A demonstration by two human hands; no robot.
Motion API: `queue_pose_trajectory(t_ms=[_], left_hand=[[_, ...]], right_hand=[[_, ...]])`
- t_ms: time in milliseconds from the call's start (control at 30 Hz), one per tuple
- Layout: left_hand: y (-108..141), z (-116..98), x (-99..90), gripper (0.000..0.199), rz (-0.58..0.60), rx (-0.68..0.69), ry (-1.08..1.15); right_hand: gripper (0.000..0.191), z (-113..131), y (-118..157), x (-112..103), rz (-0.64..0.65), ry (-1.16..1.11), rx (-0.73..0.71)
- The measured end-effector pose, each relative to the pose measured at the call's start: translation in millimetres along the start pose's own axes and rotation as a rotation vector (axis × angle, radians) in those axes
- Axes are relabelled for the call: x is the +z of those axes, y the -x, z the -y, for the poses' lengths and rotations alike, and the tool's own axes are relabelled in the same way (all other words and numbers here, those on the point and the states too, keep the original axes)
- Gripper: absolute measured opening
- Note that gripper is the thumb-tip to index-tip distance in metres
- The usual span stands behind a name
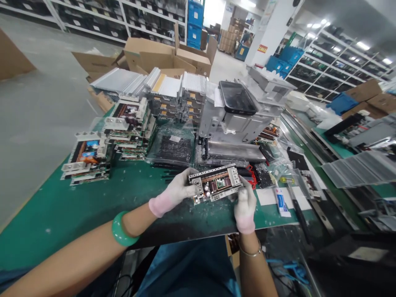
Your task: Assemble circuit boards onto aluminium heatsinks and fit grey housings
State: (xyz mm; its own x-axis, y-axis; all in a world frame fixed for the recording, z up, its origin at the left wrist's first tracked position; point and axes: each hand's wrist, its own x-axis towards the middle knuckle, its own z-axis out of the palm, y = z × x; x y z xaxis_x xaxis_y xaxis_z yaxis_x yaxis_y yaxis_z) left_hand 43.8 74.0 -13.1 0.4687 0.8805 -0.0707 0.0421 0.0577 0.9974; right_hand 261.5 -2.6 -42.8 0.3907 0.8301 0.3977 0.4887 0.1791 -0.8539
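A small stack of circuit boards (88, 156) is sitting at the left of a green work table (55, 214), while a taller board pile (131, 128) is rising just beside it, toward the back. Finned metal plates (119, 81) are lying behind the piles, near open cardboard boxes (151, 53). A clear plastic bag (173, 144) of dark parts is resting flat to the right of the taller pile.

At center, a worker's gloved left hand (175, 193), below a green bangle (121, 229) on the forearm, is closing its thumb and fingers on the left end of a circuit board unit (217, 184). The unit is hovering above the near part of the table, tilting slightly, its component side facing up and its right end sitting higher in view. Behind it, a metal housing (235, 126) is standing with a black-framed device (237, 97) lying on top.

The gloved right hand (245, 205), a thin bracelet (251, 252) circling its wrist, is gripping the unit's right end. Just beyond that hand, a red part (252, 177) is lying on the table. Farther right, a blue-and-white tube (282, 202) is resting on white paper (266, 196), and a dark-handled tool (300, 214) is lying beside it.
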Motion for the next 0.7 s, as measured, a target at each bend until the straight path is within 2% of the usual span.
queue_pose_trajectory(t_ms=[133,267,467,600,700], left_hand=[[0.8,-0.5,-0.2,0.064,0.019,-0.003,0.022],[-0.5,3.0,-1.2,0.059,0.017,0.005,0.088],[-4.3,7.2,-0.3,0.067,0.002,0.026,0.164],[-2.3,7.0,4.1,0.076,-0.133,0.022,0.1],[2.2,8.1,5.7,0.074,-0.194,0.038,-0.049]], right_hand=[[0.056,1.6,-0.2,0.7,0.003,0.006,0.018],[0.055,-1.1,-0.2,2.0,-0.041,0.031,-0.026],[0.064,-7.4,1.9,5.7,-0.165,0.13,-0.097],[0.064,-9.9,4.2,8.1,-0.24,0.203,-0.177],[0.069,-13.1,6.1,9.4,-0.274,0.234,-0.206]])
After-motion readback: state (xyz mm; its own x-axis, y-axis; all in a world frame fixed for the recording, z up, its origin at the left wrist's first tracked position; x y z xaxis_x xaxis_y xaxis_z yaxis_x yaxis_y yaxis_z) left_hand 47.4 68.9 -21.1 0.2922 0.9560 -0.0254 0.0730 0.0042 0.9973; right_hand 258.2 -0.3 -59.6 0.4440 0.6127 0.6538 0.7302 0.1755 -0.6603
